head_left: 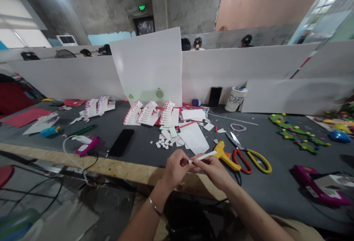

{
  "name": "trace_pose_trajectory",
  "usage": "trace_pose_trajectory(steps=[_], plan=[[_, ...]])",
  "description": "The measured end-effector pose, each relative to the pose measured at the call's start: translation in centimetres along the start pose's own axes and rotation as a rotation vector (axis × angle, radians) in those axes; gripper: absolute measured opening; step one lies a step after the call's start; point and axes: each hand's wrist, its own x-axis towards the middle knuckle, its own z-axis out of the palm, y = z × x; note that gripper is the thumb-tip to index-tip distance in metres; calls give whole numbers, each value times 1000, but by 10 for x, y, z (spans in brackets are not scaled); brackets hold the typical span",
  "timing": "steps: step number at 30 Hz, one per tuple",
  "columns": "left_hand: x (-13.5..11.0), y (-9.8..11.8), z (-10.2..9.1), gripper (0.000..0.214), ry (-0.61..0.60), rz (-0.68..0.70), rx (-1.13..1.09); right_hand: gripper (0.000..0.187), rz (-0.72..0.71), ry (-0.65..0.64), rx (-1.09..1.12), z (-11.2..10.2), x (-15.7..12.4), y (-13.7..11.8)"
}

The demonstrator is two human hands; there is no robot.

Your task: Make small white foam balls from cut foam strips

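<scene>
My left hand [177, 166] pinches the near end of a narrow white paper strip [207, 155], where it looks coiled; the fingers hide most of that end. The thumb and fingers of my right hand [211, 169] are closed on the same strip, whose free end points right toward a yellow glue gun [222, 152]. Both hands meet above the table's front edge. Just beyond them sits a pile of small white rolls [164, 144]. White paper sheets [195, 137] and scraps lie behind the strip.
Scissors [243, 150] with red and yellow handles lie right of the glue gun. A black phone [121, 142] is on the left. Fanned rows of white-and-pink pieces [149, 112] stand at the back. Purple power strips [87, 146] with cords and a white cup [236, 99] are also there.
</scene>
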Motion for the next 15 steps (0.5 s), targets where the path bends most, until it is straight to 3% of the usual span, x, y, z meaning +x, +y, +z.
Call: trace_pose_trajectory(steps=[6,11,15], plan=[[1,7,-7,22,-65,129,218,28,-43,-38,-122,-2,-2,-6],[4,9,-9,15,-112,63,18,27,-156,83,-175,-2,0,-7],[5,8,-8,10,-78,21,-101,26,-241,138,-164,-2,1,-4]])
